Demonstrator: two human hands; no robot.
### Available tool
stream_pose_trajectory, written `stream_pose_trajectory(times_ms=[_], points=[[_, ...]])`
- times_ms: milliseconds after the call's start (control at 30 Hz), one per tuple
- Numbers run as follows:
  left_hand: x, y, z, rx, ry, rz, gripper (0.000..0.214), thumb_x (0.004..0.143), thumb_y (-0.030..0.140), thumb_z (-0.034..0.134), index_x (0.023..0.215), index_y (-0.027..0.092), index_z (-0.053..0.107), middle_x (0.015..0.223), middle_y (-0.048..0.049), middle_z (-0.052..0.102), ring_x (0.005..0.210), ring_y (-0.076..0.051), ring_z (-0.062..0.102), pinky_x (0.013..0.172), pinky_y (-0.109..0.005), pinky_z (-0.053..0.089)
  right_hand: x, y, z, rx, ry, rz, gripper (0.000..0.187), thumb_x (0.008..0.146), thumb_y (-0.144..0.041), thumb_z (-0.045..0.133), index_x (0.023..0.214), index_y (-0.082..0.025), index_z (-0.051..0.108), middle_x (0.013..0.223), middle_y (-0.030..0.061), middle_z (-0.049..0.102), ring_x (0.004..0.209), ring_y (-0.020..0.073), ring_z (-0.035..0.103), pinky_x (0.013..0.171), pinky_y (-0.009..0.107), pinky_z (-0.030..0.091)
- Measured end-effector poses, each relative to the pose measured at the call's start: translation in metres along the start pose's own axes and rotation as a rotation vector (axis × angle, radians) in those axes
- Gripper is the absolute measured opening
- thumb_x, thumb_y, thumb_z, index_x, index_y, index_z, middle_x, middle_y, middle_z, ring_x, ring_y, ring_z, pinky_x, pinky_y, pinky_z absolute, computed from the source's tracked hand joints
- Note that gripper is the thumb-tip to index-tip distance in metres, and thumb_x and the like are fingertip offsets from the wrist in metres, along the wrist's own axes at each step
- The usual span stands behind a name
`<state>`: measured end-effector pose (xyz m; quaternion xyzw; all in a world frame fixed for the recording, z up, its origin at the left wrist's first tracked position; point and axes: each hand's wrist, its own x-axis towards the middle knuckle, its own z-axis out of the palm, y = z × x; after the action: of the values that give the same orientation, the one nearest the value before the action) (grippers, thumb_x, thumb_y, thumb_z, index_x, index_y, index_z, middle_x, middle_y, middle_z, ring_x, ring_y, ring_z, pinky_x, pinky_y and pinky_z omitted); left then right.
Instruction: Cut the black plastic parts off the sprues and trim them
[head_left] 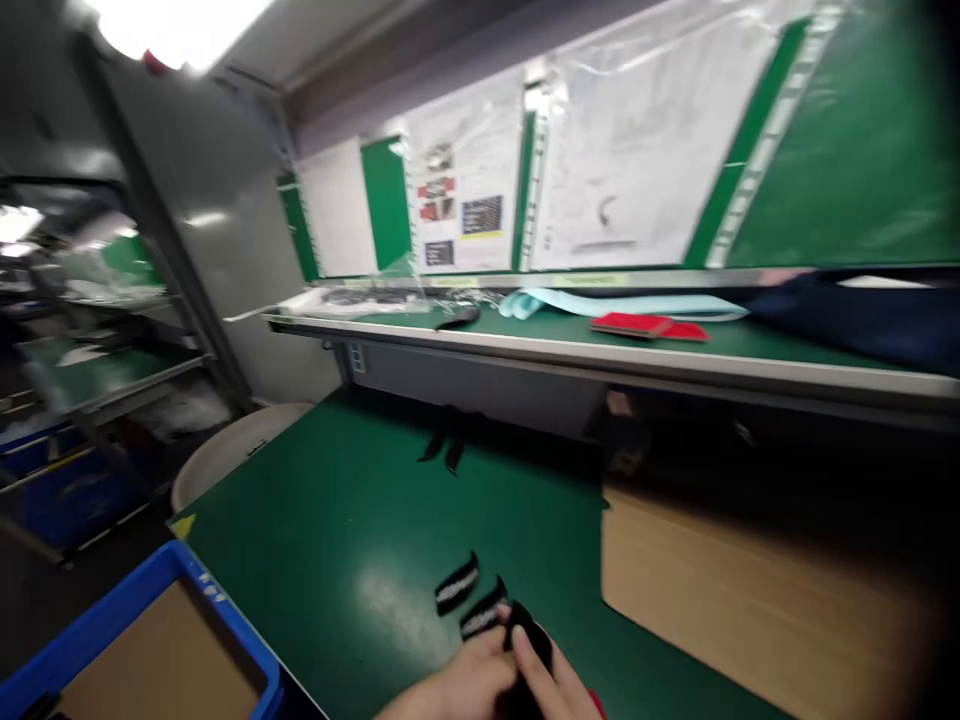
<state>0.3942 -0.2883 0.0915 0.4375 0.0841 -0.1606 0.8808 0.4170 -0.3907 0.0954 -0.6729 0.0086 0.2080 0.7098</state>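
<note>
Left hand [457,685] and right hand [555,680] close together at the near edge of a green-topped bench [337,520], fingers pinching a narrow black strip [529,635] from both sides. Just beyond the hands on the bench, two black strips with white print [469,595], lying side by side. Touching the right hand's outer edge, a small red piece [596,703], mostly cut off. Toward the bench's far edge, a few dark strips [444,440]. Off the bench's left corner, a blue plastic crate lined with brown cardboard [112,640]; along its right edge, a flat tan cardboard sheet [750,600].
</note>
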Motion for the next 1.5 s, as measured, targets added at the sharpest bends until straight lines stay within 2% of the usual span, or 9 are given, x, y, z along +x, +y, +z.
stream_pose_trajectory(times_ms=[167, 367, 500, 667, 767, 867, 1067, 1233, 1500], points=[[-0.025, -0.007, 0.004, -0.093, 0.026, -0.282, 0.035, 0.079, 0.043, 0.064, 0.101, 0.015, 0.064, 0.066, -0.0023, 0.057, 0.052, -0.011, 0.049, 0.052, -0.025, 0.04, -0.031, -0.002, -0.044, -0.09, -0.283, -0.014, 0.074, 0.081, -0.067, 0.048, 0.139, -0.023, 0.034, 0.106, 0.0075, 0.064, 0.089, 0.0203, 0.064, 0.081, 0.036, 0.052], [-0.033, -0.013, 0.017, -0.012, -0.07, -0.378, 0.058, 0.089, 0.043, 0.048, 0.139, 0.016, 0.036, 0.077, -0.008, 0.061, 0.061, -0.016, 0.054, 0.058, -0.033, 0.048, -0.044, 0.028, -0.163, -0.864, 0.368, -0.145, 0.039, 0.084, -0.045, 0.055, 0.116, -0.023, 0.058, 0.102, 0.0091, 0.058, 0.1, 0.028, 0.052, 0.085, 0.046, 0.042], [-0.035, -0.008, 0.028, -0.013, -0.148, -0.409, 0.064, 0.091, 0.04, 0.043, 0.147, 0.026, 0.014, 0.098, -0.0131, 0.062, 0.071, -0.019, 0.059, 0.063, -0.039, 0.051, -0.046, 0.052, -0.201, -0.977, 0.457, -0.17, 0.028, 0.085, -0.043, 0.052, 0.1, -0.023, 0.064, 0.093, 0.009, 0.055, 0.096, 0.0299, 0.047, 0.085, 0.05, 0.037], [-0.034, 0.002, 0.037, 0.01, -0.223, -0.421, 0.05, 0.093, 0.038, 0.04, 0.141, 0.028, 0.03, 0.115, -0.0146, 0.058, 0.081, -0.022, 0.062, 0.066, -0.042, 0.052, -0.047, 0.05, -0.188, -0.896, 0.398, -0.219, 0.025, 0.095, -0.039, 0.034, 0.098, -0.021, 0.052, 0.091, 0.0066, 0.058, 0.083, 0.0209, 0.054, 0.075, 0.037, 0.045], [-0.031, 0.008, 0.039, 0.146, -0.19, -0.429, 0.032, 0.091, 0.041, 0.045, 0.11, 0.018, 0.058, 0.113, -0.0132, 0.059, 0.073, -0.019, 0.063, 0.065, -0.036, 0.05, -0.055, 0.026, -0.168, -0.821, 0.268, -0.264, 0.025, 0.098, -0.035, 0.029, 0.108, -0.022, 0.046, 0.089, 0.0036, 0.06, 0.077, 0.0155, 0.057, 0.069, 0.029, 0.047], [-0.031, 0.014, 0.042, 0.335, -0.148, -0.428, 0.034, 0.088, 0.043, 0.049, 0.083, 0.013, 0.062, 0.097, -0.0092, 0.062, 0.06, -0.013, 0.061, 0.06, -0.028, 0.045, -0.065, -0.006, -0.146, -0.894, 0.046, -0.449, 0.027, 0.098, -0.029, 0.029, 0.118, -0.024, 0.046, 0.097, 0.0044, 0.059, 0.086, 0.016, 0.054, 0.076, 0.03, 0.044], [-0.041, 0.027, 0.054, 0.478, -0.216, -0.506, 0.034, 0.086, 0.044, 0.049, 0.077, 0.013, 0.06, 0.095, -0.0091, 0.066, 0.053, -0.01, 0.056, 0.053, -0.024, 0.038, -0.073, -0.044, -0.117, -1.211, -0.191, -0.691, 0.031, 0.098, -0.025, 0.028, 0.119, -0.023, 0.051, 0.093, 0.005, 0.057, 0.079, 0.0171, 0.046, 0.07, 0.033, 0.034], [-0.048, 0.028, 0.057, 0.423, -0.24, -0.515, 0.034, 0.086, 0.043, 0.049, 0.076, 0.013, 0.061, 0.094, -0.0101, 0.068, 0.051, -0.01, 0.055, 0.055, -0.025, 0.039, -0.07, -0.046, -0.111, -1.37, -0.187, -0.675, 0.053, 0.088, -0.064, 0.033, 0.116, -0.024, 0.054, 0.093, 0.0057, 0.055, 0.078, 0.0193, 0.043, 0.069, 0.035, 0.03], [-0.05, 0.031, 0.057, 0.639, -0.32, -0.431, 0.046, 0.088, 0.051, 0.044, 0.093, 0.011, 0.066, 0.084, -0.0075, 0.065, 0.052, -0.01, 0.053, 0.053, -0.023, 0.037, -0.064, -0.036, -0.11, -1.403, -0.176, -0.724, 0.058, 0.089, -0.066, 0.019, 0.084, -0.021, 0.056, 0.078, 0.0021, 0.052, 0.069, 0.0168, 0.037, 0.064, 0.033, 0.021]])
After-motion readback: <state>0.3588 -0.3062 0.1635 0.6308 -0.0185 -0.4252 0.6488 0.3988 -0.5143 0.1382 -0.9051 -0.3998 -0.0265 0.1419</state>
